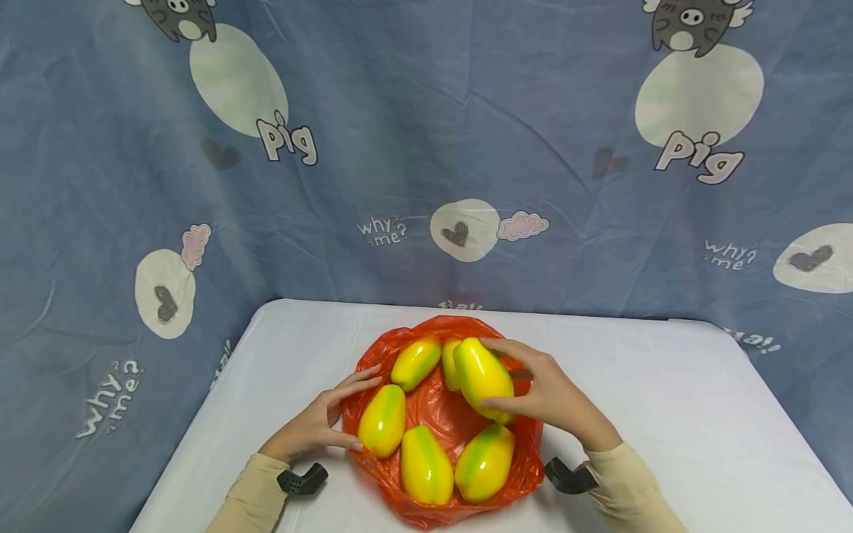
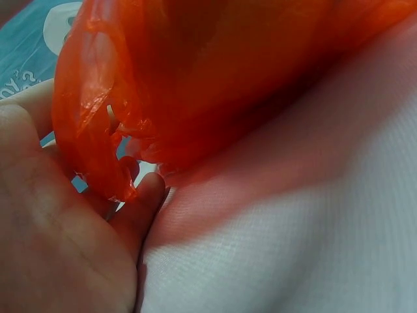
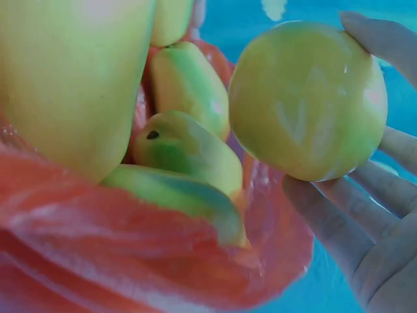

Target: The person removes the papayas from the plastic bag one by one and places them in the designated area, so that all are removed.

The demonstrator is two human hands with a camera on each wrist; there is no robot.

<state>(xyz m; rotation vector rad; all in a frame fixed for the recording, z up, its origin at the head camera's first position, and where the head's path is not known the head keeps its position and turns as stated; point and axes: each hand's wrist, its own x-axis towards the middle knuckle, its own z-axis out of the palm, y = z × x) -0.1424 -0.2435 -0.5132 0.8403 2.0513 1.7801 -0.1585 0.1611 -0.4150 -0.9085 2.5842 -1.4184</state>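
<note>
A red plastic bag [image 1: 437, 412] lies spread wide around several yellow papayas with green streaks, among them a front papaya [image 1: 426, 466] and a left papaya [image 1: 383, 422]. My right hand [image 1: 543, 392] holds one papaya [image 1: 481, 374] over the bag's right side, thumb and fingers around it. In the right wrist view, the rounded end of that held papaya [image 3: 306, 101] faces the camera, apart from the others. My left hand [image 1: 320, 422] rests at the bag's left rim, fingers and thumb spread along it. Bag film [image 2: 98, 104] drapes over some left fingers in the left wrist view, partly hiding them.
The bag stands on a white-covered table [image 1: 666, 414]. Behind it hangs a blue patterned cloth [image 1: 400, 148], which also drops along the left side. A black wrist mount [image 1: 303, 480] is on the left wrist and another black mount [image 1: 571, 476] on the right.
</note>
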